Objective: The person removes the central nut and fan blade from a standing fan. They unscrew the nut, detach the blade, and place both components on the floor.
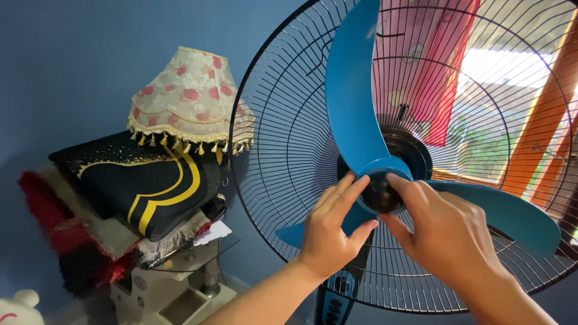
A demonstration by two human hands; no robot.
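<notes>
Blue wall (90,54), sunlit window (512,66)

blue blades (352,90) before wire grille (283,150)

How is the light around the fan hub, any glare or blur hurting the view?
Head view: the bright window behind the black wire fan guard is blown out at upper right; the blue plastic fan blades and both hands, left and right, stay sharp and evenly lit; wide-angle bowing at edges.

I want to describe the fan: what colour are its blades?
Blue, seen best in the head view: the fan blades.
</notes>
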